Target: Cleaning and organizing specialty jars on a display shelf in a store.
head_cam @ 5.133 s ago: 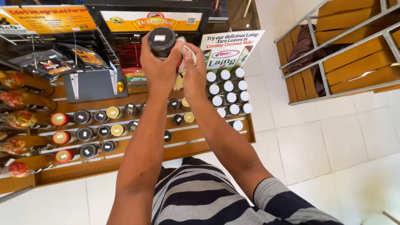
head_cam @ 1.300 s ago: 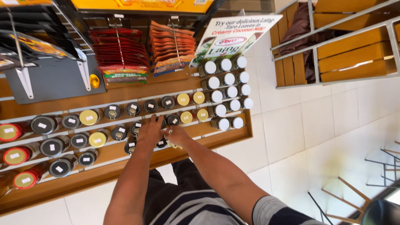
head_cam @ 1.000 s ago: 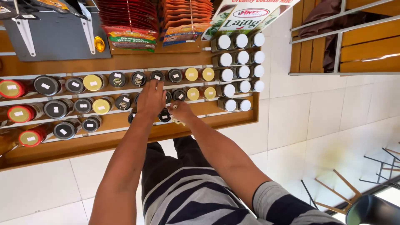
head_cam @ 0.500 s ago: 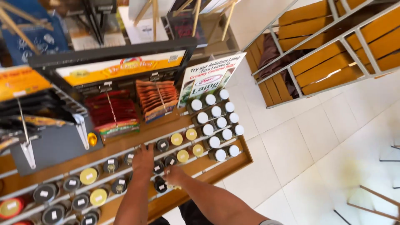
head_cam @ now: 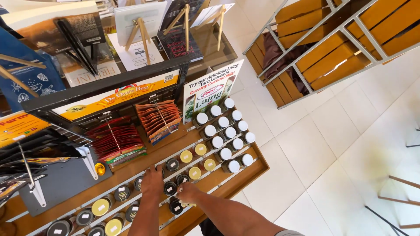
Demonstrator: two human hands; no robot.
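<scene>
The black-lidded jars (head_cam: 170, 188) are sitting in rows on the wooden shelf (head_cam: 218, 183), left of the white-lidded jars (head_cam: 225, 131). Your left hand (head_cam: 152, 182) is resting flat on them; your right hand (head_cam: 188, 192) is curling beside it, grip unclear.

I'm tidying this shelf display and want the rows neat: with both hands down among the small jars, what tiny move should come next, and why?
Probably ease the right hand a little toward the black-lidded jar beside it and nudge that jar into its row. Both hands rest on the wooden shelf among the jars, the left hand covering one spot, and I cannot tell whether either holds anything.
</scene>
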